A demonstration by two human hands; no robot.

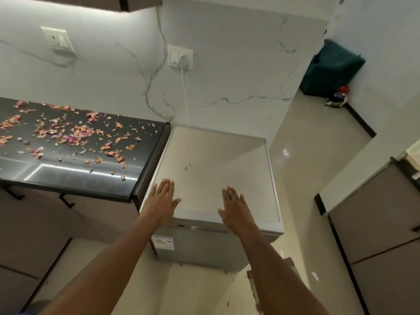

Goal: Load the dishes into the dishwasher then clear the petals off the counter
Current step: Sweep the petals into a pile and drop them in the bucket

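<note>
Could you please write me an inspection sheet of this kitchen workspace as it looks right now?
Surface: dark glossy counter, strewn with petals; the dishwasher's pale top sits beside it, lower.
Job's things: petals scattered over most of the counter; dishwasher closed; no dishes in view.
Clutter: a few specks on the dishwasher top; petal bits on the floor.
Grippers: left hand and right hand both open, fingers straight, over the front edge of the dishwasher top, holding nothing.
Cables: white cord runs from a wall plug down behind the dishwasher.
Surroundings: marble-look wall, second socket, teal box in the far corner, cabinets on the right.
</note>
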